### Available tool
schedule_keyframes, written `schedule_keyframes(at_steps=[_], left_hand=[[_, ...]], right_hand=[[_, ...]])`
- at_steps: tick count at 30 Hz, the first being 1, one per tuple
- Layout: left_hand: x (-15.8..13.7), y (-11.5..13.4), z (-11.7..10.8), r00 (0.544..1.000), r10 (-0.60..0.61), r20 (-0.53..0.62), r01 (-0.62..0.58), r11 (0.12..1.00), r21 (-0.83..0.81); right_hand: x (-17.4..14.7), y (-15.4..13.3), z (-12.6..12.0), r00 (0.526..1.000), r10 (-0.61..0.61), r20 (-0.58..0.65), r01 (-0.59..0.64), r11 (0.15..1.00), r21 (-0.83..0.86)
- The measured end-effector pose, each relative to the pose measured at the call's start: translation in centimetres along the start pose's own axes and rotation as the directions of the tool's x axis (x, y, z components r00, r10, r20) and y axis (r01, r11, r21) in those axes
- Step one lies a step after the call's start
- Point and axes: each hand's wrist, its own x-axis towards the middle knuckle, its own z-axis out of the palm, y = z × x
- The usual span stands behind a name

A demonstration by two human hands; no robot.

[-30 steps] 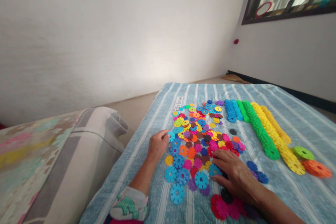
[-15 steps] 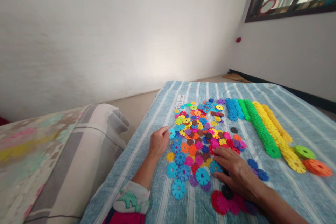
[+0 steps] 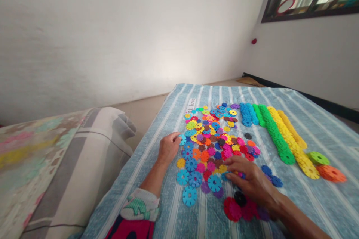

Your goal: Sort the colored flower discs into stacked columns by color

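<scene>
So the discs [image 3: 204,155] are spread in a big mixed-up patch on the table [image 3: 322,130], mostly toward its left edge. The left hand [image 3: 168,147] is on that side, thumb and fingers nearly together at a light blue disc [image 3: 183,140]; can't tell if it's actually pinched. The right hand [image 3: 250,176] is over the other side of the patch, thumb and fingers a bit apart, with a blue disc [image 3: 224,176] right by the thumb tip. Some pink discs [image 3: 233,208] lie nearer the table's front. Toward the right edge there's a blue row [image 3: 246,115], a green row [image 3: 276,134] and a yellow row [image 3: 291,142], with an orange stack [image 3: 333,174] just beside.
</scene>
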Motion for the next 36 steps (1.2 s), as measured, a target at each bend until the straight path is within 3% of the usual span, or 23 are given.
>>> schedule_keyframes(at_steps=[4, 11, 19, 23, 28, 32, 36], left_hand=[[0.0, 0.1, -0.1, 1.0, 0.0, 0.008, 0.0, 1.0, 0.007], [0.0, -0.1, 0.1, 1.0, 0.006, 0.021, -0.007, 1.0, 0.013], [-0.1, -0.1, 0.1, 0.999, 0.027, 0.031, -0.027, 1.0, 0.012], [-0.2, 0.0, 0.0, 0.999, 0.034, 0.033, -0.035, 0.999, 0.017], [-0.2, 0.1, 0.0, 0.999, 0.036, 0.034, -0.037, 0.999, 0.023], [-0.2, 0.1, 0.0, 0.998, 0.036, 0.042, -0.037, 0.999, 0.025], [-0.1, 0.1, 0.0, 0.999, 0.027, 0.04, -0.028, 0.999, 0.031]], right_hand=[[1.1, -2.1, 0.8, 0.994, -0.016, 0.105, 0.011, 0.999, 0.048], [2.1, -1.9, 2.6, 0.987, -0.043, 0.157, 0.084, 0.96, -0.268], [1.7, -2.5, 2.2, 0.97, 0.036, 0.242, 0.065, 0.915, -0.397], [1.5, -2.6, 2.3, 0.983, -0.027, 0.184, 0.089, 0.937, -0.337], [1.3, -3.2, 2.6, 0.99, -0.107, 0.094, 0.116, 0.989, -0.095], [1.8, -5.1, 3.5, 0.989, -0.106, 0.105, 0.098, 0.992, 0.076], [2.9, -6.6, 5.5, 0.976, -0.17, 0.14, 0.159, 0.984, 0.081]])
